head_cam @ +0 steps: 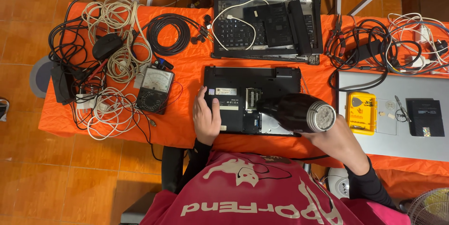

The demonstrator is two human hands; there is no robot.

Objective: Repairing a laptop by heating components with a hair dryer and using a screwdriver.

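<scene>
At the centre of the frame, the laptop (252, 98) lay upside down on the orange cloth (187, 73), its matte black base open at a small hatch where a green memory strip showed. The left hand (206, 117) rested flat on the base's left edge, fingers extended and close together, pressing it down. The right hand (337, 140) was wrapped around the handle of a glossy black blower (295, 112), fingers curled tight, its nozzle pointed at the open hatch and its round ribbed metal rear facing the camera.

Done well, this step called for keeping the nozzle just off the parts, sweeping it instead of dwelling on one spot, and holding the base firm so it did not slide on the slick cloth.

Above, at the top centre, lay a second, stripped laptop (266, 24) with a white cable looped over its keyboard. At the left sat a boxy analogue meter (155, 89) with a pale dial, among tangled white and black cords. At the right, a yellow plastic tool case (362, 112) rested on a smooth grey slab.
</scene>
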